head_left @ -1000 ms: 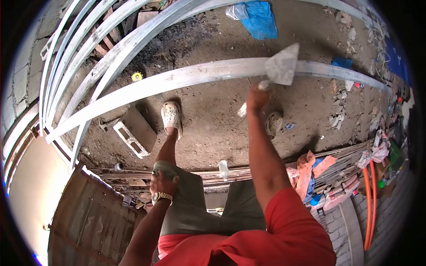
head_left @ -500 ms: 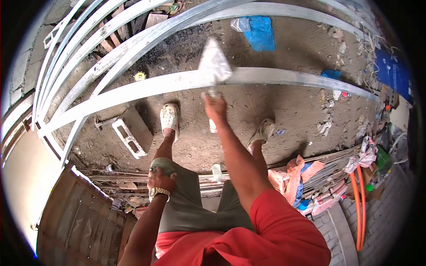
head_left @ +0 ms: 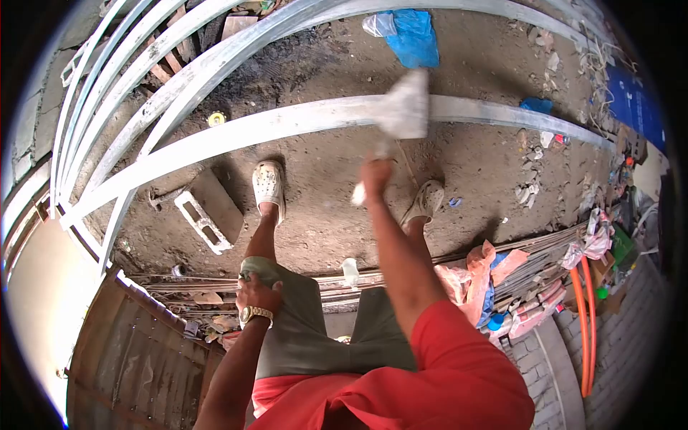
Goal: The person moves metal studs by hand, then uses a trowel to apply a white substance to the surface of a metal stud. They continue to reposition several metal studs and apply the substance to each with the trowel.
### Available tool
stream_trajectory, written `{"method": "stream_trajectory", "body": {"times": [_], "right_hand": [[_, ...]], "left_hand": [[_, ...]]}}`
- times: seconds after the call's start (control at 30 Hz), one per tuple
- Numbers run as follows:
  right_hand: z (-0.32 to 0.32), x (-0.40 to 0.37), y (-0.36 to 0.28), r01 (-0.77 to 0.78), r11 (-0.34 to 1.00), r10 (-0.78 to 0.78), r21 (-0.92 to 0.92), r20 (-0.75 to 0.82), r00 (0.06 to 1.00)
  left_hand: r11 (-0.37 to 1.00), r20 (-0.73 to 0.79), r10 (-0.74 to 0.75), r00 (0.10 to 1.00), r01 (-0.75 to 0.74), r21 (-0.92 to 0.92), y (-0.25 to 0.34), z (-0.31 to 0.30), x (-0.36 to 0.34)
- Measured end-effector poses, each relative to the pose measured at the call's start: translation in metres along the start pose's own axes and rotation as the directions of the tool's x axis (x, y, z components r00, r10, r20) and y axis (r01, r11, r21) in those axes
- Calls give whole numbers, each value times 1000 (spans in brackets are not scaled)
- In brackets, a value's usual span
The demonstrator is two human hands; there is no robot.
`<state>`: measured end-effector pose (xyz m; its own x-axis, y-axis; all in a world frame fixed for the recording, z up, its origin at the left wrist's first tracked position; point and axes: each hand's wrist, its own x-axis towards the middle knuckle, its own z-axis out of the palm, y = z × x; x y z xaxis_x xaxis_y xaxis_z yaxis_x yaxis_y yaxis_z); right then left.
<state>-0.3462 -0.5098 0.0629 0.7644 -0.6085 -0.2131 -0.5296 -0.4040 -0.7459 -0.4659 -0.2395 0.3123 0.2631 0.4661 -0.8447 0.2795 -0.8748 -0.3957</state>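
My right hand (head_left: 375, 175) is wrapped round the handle of a trowel (head_left: 407, 107), whose pale triangular blade is blurred by motion. The blade overlaps a long whitish metal bar (head_left: 301, 115) that crosses in front of my feet. A light handle end shows below my fist. My left hand (head_left: 258, 295), with a gold watch at the wrist, rests on my left thigh near the knee, fingers spread over the grey-green shorts (head_left: 294, 308).
A hollow concrete block (head_left: 215, 208) lies left of my feet, a hammer (head_left: 166, 197) beside it. More metal bars (head_left: 172, 64) stack at upper left. Blue plastic (head_left: 416, 39) lies beyond the bar. Thin rods (head_left: 337, 283) run behind my feet; orange pipes (head_left: 584, 322) are at right.
My right hand has swung the trowel to the right along the bar, and the blade now tilts rightward. My left hand stays on the thigh.
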Motion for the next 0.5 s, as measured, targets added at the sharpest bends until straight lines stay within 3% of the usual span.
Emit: {"method": "stream_trajectory", "body": {"times": [0.1,0.13,0.23,0.27,0.3,0.33,0.37,0.4,0.43,0.47,0.5], "right_hand": [[21,-57,-61,-171,981,192,-94,302,934],[23,-59,-63,-69,970,141,-232,309,940],[-5,-29,-45,-35,957,134,-288,333,934],[-18,-11,-28,-17,962,94,-272,273,957],[-35,9,-10,-104,955,165,-277,204,965],[-53,35,21,-65,974,101,-218,158,982],[-80,64,12,-221,897,265,-383,66,962],[-103,89,30,-123,949,138,-289,32,990],[-120,118,49,-271,892,270,-362,-56,961],[-137,148,75,-152,944,126,-294,-105,986],[-152,176,95,-224,921,183,-318,-154,971]], "left_hand": [[1000,19,-14,1000,14,6,5,-1,0],[1000,-6,-11,1000,11,27,5,4,0],[997,-53,-9,999,12,74,14,7,-2],[997,-55,-11,998,15,72,17,8,-2],[997,-56,-19,998,23,72,20,7,-4],[996,-39,-26,999,30,90,28,-2,-9],[995,-47,-16,999,21,95,32,0,-9],[995,-55,-9,998,15,101,33,3,-9],[994,-65,-4,998,11,107,35,5,-9],[993,-80,3,997,7,121,37,7,-11],[991,-96,10,995,3,135,41,10,-12]]}}
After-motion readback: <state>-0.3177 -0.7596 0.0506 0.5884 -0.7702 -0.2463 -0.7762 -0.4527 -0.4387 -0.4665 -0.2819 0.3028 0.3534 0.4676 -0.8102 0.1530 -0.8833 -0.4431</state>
